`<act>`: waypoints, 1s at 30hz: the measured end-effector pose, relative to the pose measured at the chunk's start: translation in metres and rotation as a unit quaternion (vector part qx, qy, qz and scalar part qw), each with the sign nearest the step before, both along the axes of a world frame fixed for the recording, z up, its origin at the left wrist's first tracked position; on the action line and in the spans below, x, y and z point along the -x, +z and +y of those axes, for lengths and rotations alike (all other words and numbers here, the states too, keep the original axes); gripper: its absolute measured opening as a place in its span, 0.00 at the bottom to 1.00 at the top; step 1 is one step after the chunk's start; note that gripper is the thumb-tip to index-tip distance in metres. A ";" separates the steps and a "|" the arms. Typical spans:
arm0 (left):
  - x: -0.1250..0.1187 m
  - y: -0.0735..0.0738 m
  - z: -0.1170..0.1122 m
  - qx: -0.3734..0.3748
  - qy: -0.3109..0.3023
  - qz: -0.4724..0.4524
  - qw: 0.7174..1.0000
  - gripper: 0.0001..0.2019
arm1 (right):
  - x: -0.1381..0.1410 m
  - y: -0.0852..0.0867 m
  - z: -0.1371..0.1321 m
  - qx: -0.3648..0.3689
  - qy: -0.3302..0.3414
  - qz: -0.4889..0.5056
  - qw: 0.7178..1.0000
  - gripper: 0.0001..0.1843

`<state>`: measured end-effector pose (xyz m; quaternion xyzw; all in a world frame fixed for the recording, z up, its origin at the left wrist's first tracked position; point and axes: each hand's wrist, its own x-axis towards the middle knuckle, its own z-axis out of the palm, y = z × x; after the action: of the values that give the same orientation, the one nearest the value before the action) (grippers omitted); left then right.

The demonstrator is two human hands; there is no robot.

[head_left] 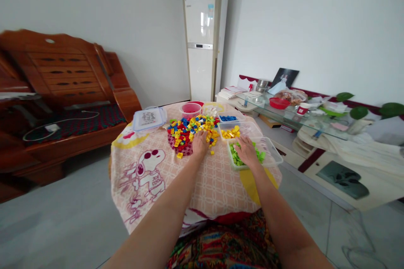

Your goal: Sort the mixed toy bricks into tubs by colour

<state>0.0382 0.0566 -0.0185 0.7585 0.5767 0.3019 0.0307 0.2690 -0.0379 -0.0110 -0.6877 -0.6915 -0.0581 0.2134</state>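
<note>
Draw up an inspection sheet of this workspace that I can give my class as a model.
Surface: patterned tablecloth with a cartoon dog.
Job's things: mixed brick pile; blue bricks, yellow bricks and green bricks, each colour in a clear box.
Clutter: pink tub behind the pile, blue-edged plastic lid left of it; red bowl on the glass shelf.
Hands: left hand at the pile's near side, right hand over the green bricks; whether either grips anything is hidden.
Cables: white cable on the wooden bench; blurred cord-like line on the floor at right.
Surroundings: wooden bench left, tall white appliance behind, pale walls.
</note>
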 end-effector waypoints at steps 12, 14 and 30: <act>0.007 -0.021 0.006 -0.076 -0.010 -0.152 0.985 0.30 | 0.001 0.003 -0.001 0.006 -0.013 0.000 1.000 0.27; 0.011 -0.020 0.000 -0.066 -0.012 -0.145 0.987 0.30 | 0.000 0.002 0.000 0.007 -0.009 -0.001 1.000 0.27; 0.023 -0.009 -0.013 -0.020 0.029 -0.098 0.995 0.10 | -0.002 0.000 0.001 -0.002 0.002 0.002 1.000 0.28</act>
<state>0.0154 0.0437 -0.0274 0.7088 0.5866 0.3866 0.0634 0.2709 -0.0372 -0.0113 -0.6859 -0.6923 -0.0577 0.2166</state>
